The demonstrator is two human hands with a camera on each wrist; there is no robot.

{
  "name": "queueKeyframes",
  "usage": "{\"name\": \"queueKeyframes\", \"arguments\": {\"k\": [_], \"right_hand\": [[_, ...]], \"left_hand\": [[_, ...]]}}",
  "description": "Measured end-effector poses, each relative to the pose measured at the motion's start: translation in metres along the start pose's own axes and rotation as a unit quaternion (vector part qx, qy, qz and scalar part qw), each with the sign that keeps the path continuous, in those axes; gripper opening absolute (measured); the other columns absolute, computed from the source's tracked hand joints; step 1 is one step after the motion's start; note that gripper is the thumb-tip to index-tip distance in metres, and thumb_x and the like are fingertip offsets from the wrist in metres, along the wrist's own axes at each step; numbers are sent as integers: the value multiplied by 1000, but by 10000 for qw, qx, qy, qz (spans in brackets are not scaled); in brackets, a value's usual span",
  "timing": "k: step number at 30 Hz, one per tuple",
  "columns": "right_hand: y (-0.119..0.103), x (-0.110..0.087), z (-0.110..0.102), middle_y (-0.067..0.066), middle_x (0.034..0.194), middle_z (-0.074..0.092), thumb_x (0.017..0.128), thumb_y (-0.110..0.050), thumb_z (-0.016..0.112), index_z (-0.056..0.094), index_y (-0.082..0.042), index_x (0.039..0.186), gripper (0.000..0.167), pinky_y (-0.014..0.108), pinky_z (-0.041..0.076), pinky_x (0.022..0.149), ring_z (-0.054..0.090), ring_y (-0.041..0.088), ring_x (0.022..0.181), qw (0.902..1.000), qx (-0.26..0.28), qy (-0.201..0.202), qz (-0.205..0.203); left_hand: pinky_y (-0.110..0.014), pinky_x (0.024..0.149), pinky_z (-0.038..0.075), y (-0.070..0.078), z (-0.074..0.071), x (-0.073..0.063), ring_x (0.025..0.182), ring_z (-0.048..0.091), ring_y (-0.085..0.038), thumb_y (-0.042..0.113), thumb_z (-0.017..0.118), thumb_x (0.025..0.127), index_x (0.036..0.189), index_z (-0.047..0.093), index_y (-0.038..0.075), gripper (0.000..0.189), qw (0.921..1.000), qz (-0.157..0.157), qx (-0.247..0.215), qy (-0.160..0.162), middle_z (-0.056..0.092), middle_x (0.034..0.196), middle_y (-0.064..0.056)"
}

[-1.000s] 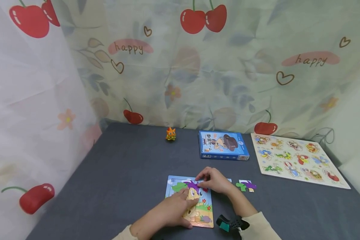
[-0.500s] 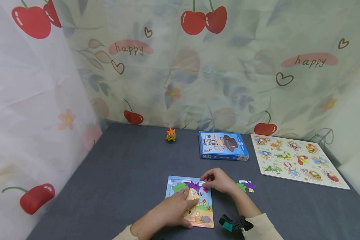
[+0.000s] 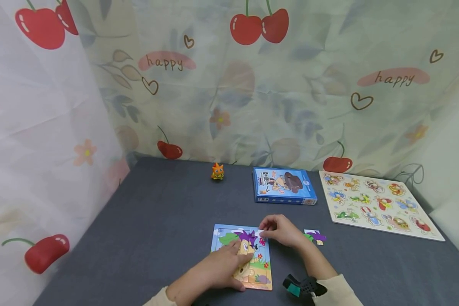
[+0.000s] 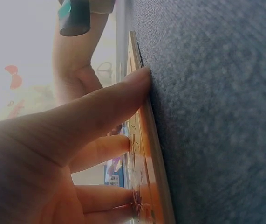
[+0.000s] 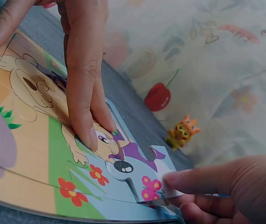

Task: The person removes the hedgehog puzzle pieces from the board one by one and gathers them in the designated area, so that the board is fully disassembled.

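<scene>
A jigsaw puzzle in a tray-like board [image 3: 267, 284] lies on the dark table, showing a cartoon animal with purple hair. My left hand [image 3: 225, 261] rests across it with fingertips pressing the picture; in the left wrist view the thumb [image 4: 119, 95] lies along the board's near edge. At the upper right corner, my right hand [image 3: 278, 230] pinches a jigsaw piece [image 5: 166, 163] between thumb and fingers. That piece is pale blue with a purple tip, and sits slightly raised in the right wrist view. Loose jigsaw pieces [image 3: 317, 236] lie right of the board, partly behind my right wrist.
Farther back stands a small orange toy figure [image 3: 217, 171]. A blue box [image 3: 285, 185] lies right of it. At the far right is a white board with insect pictures [image 3: 380, 205]. A printed cloth [image 3: 199, 97] hangs behind the table.
My right hand has shifted slightly right, from over the purple hair to the board's upper right corner, its wrist now covering more of the loose pieces. My left hand has stayed still.
</scene>
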State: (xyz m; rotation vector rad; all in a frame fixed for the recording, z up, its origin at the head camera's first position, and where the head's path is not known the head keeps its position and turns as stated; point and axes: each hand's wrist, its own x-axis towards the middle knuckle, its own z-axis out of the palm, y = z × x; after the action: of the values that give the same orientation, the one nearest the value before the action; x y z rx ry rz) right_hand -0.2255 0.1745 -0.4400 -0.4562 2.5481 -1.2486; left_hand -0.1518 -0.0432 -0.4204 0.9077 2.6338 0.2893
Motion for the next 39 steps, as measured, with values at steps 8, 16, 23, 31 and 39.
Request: {"name": "queueKeyframes", "arguments": {"k": [8,16,23,31,39], "right_hand": [[-1,-1,1,0,64,55,86,-14,67,59,0,99,21,21,39,55,47,13,58,9969,698,-346,108],[0,-1,0,-1,63,55,85,-17,68,59,-1,101,25,23,41,56,47,12,58,9960,818,-250,254],[-1,-4,-9,0,66,57,85,-19,68,59,-1,101,26,24,42,57,49,13,59,9960,806,-55,376],[8,-9,-22,3,68,59,85,-19,68,59,-1,103,27,25,43,57,48,15,60,9960,713,186,510],[19,-18,-38,3,67,57,86,-20,66,58,0,106,29,24,40,54,47,15,59,9941,663,412,751]], "left_hand": [[-41,104,40,-1,0,0,138,33,-26,53,73,72,135,48,32,71,10000,-26,31,-68,36,148,-14],[-41,104,40,-1,-1,1,138,33,-26,53,72,72,136,48,32,71,10000,6,9,-58,36,148,-15],[-40,106,38,-1,-2,2,138,33,-27,53,72,73,136,47,31,71,9999,-1,30,-97,35,148,-15],[-39,106,38,-1,0,1,137,34,-27,52,73,72,135,49,30,71,9999,24,97,2,37,147,-16],[-38,107,37,0,0,0,138,33,-27,53,73,72,136,47,31,73,9999,-12,144,-11,36,148,-16]]}}
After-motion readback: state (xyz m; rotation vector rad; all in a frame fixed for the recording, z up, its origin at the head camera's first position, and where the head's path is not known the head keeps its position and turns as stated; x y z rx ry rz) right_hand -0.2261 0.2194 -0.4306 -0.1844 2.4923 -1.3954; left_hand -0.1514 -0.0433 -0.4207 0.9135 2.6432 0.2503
